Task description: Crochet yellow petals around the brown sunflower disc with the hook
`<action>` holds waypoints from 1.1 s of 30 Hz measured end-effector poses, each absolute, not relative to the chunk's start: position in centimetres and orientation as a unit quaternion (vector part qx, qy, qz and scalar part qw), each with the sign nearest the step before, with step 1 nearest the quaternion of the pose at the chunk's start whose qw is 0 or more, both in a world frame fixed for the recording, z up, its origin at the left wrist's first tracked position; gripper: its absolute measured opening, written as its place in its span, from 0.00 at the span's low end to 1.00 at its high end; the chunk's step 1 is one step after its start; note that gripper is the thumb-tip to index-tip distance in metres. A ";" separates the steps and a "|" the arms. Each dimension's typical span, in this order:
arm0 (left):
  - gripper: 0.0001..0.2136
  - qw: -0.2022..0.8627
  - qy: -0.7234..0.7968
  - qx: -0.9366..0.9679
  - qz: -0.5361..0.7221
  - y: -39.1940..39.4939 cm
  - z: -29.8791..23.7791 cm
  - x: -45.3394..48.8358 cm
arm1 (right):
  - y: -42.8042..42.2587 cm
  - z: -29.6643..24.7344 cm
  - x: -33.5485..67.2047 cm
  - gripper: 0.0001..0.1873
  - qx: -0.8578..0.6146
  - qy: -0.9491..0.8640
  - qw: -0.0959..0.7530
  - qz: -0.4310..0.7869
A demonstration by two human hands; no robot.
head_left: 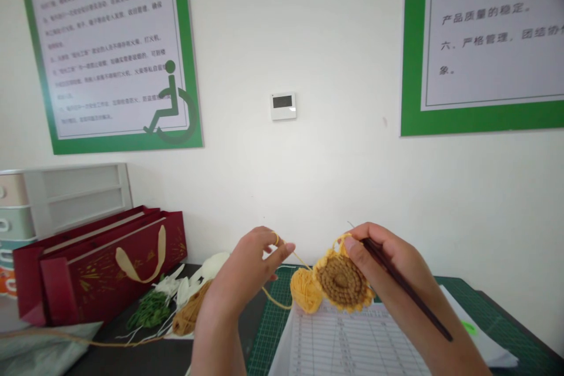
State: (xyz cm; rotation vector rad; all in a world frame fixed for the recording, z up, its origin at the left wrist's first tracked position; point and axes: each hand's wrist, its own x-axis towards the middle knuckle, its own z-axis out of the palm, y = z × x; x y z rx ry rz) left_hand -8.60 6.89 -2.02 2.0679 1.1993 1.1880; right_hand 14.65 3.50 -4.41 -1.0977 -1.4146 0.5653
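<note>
My right hand (374, 252) grips a dark-handled crochet hook (409, 291), its thin metal tip poking out past the fingers. Pinched in the same hand is a round crocheted piece (341, 281), brown in the middle with a yellow edge. A strand of yellow yarn (302, 259) runs from that edge to my left hand (264, 252), where it loops around a finger; the left fingers are closed on it. Below and between my hands sits a ball of yellow yarn (306, 292), partly behind the crocheted piece.
Under the work lie printed table sheets (335, 341) on a green cutting mat (268, 329). To the left are green yarn (150, 309), a brown yarn bundle (191, 308), dark red gift bags (101, 276) and a drawer unit (83, 188). A white wall (339, 176) stands close behind.
</note>
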 end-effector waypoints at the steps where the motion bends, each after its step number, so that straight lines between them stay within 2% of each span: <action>1: 0.18 0.234 0.443 0.762 0.410 6.8 -2.1 -9.1 | 3.3 -4.2 14.8 0.22 -0.482 -0.620 0.572 0.238; 4: 0.15 0.244 0.440 0.787 0.358 6.8 -2.2 -10.7 | 2.7 -3.7 14.9 0.21 -0.500 -0.649 0.534 0.211; 6: 0.19 0.251 0.438 0.794 0.338 7.2 -2.2 -11.5 | 2.5 -3.6 14.8 0.21 -0.502 -0.655 0.532 0.191; 7: 0.21 0.243 0.454 0.785 0.345 7.5 -2.2 -11.7 | 2.5 -3.6 14.7 0.20 -0.503 -0.656 0.531 0.184; 11: 0.14 0.205 0.479 0.764 0.380 8.0 -2.1 -11.1 | 2.6 -3.8 14.5 0.19 -0.505 -0.659 0.526 0.185; 19: 0.10 0.190 0.330 0.777 0.500 5.1 -0.6 -4.7 | 2.6 -3.8 14.9 0.21 -0.497 -0.655 0.532 0.205; 25: 0.06 0.311 0.295 0.742 0.516 4.6 -1.3 -2.3 | 2.4 -3.7 14.7 0.18 -0.484 -0.648 0.552 0.203; 33: 0.06 0.387 0.273 0.671 0.571 3.5 -1.2 -1.8 | 1.8 -3.8 13.9 0.19 -0.442 -0.618 0.600 0.250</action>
